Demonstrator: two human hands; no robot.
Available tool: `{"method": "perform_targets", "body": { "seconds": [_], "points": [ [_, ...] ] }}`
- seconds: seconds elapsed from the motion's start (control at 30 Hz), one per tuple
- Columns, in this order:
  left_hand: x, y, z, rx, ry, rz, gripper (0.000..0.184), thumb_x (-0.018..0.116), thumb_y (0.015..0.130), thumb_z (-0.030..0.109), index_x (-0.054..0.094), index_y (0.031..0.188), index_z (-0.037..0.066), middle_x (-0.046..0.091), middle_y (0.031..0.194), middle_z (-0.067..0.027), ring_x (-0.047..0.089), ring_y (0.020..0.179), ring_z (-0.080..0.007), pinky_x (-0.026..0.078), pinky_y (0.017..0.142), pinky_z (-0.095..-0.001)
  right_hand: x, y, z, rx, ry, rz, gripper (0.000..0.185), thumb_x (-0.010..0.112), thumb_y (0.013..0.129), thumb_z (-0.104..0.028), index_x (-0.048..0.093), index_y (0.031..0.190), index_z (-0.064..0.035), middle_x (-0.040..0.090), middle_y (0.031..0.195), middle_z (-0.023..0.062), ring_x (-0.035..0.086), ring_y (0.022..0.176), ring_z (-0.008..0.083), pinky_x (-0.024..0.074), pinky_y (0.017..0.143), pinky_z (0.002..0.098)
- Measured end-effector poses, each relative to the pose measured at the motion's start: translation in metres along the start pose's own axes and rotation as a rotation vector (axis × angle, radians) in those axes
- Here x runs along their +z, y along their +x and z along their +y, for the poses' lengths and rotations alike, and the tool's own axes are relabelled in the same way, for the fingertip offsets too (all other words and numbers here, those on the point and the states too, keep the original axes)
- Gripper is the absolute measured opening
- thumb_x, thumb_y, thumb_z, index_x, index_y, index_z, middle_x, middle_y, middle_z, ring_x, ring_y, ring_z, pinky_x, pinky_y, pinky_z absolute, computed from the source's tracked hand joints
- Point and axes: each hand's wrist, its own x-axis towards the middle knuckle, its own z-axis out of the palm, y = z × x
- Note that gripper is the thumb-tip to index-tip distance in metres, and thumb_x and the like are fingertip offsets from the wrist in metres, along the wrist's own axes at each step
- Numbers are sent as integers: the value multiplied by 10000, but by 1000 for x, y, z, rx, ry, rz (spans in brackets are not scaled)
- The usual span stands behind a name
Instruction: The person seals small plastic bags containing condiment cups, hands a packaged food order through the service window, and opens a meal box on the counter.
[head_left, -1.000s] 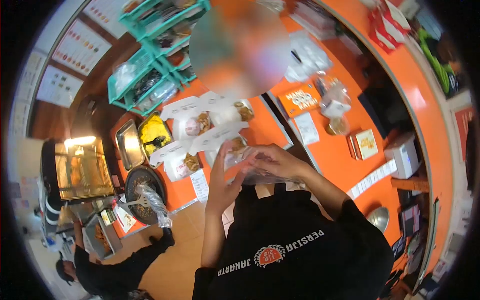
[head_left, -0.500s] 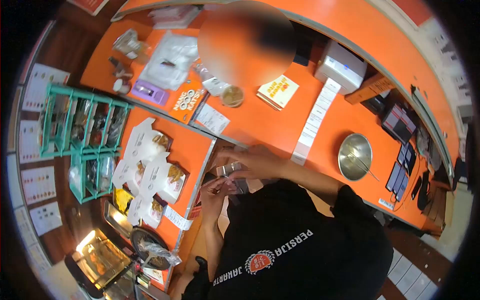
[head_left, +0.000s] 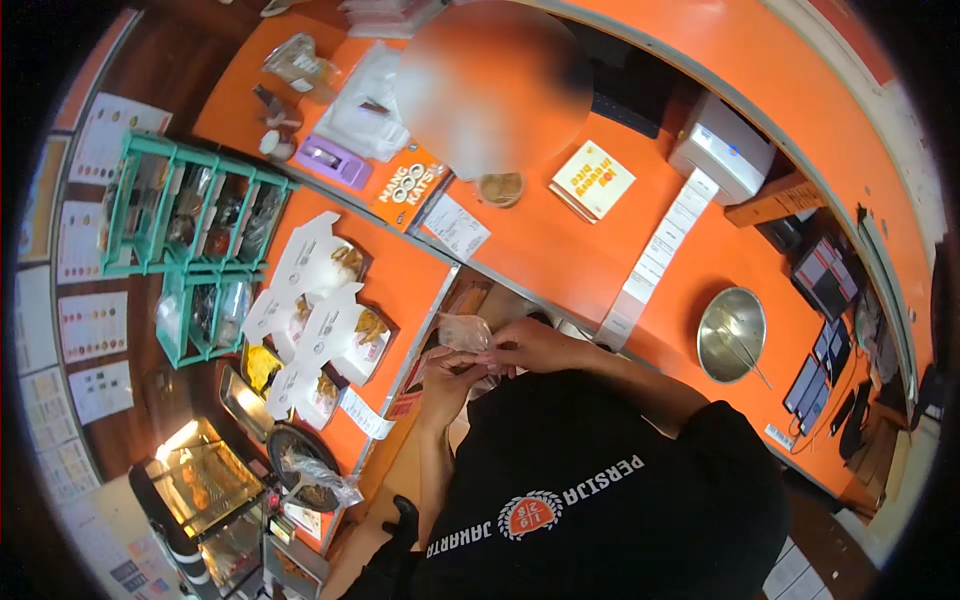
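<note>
My left hand and my right hand meet in front of my black shirt, just past the counter's edge. Fingertips of both are pinched on a small clear plastic bag, whose puffed part sticks out beyond them. What the bag holds, if anything, I cannot make out. To the left of my hands, open white food boxes with fried-looking pieces stand on the orange counter. A printed receipt strip lies by the boxes, near the counter edge.
A teal rack stands behind the boxes. At the lower left are a black round pan and a lit food warmer. On the right counter sit a metal bowl, a receipt printer and several phones.
My hands have come closer together, and the plastic bag now shows puffed out beyond the fingers. My right hand has drawn back toward my body. The view has shifted slightly.
</note>
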Motion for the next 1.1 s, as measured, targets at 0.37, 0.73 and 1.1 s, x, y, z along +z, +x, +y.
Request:
{"method": "perform_targets", "body": {
  "seconds": [0.37,0.73,1.1],
  "points": [
    [-14,-16,25,87,-56,150,212,690,992,56,712,1139,-96,769,984,-128,748,889,-166,583,803,-265,-16,28,-45,-78,-351,-61,260,732,966,-289,778,876,-50,757,776,86,714,664,197,546,659,345],
    [-35,-17,1,54,78,242,107,705,923,-26,759,1005,-68,775,903,-110,726,774,-151,591,742,-263,-7,36,-28,-137,-496,-40,230,698,967,-257,731,872,-49,712,793,139,676,722,346,507,670,457],
    [-27,5,5,271,152,243,326,673,861,-92,554,1144,17,641,1010,-81,664,889,-140,567,726,-278,12,57,-35,-262,-563,38,209,712,833,-212,615,774,-37,655,785,150,664,797,376,508,701,491]
  ]
}}
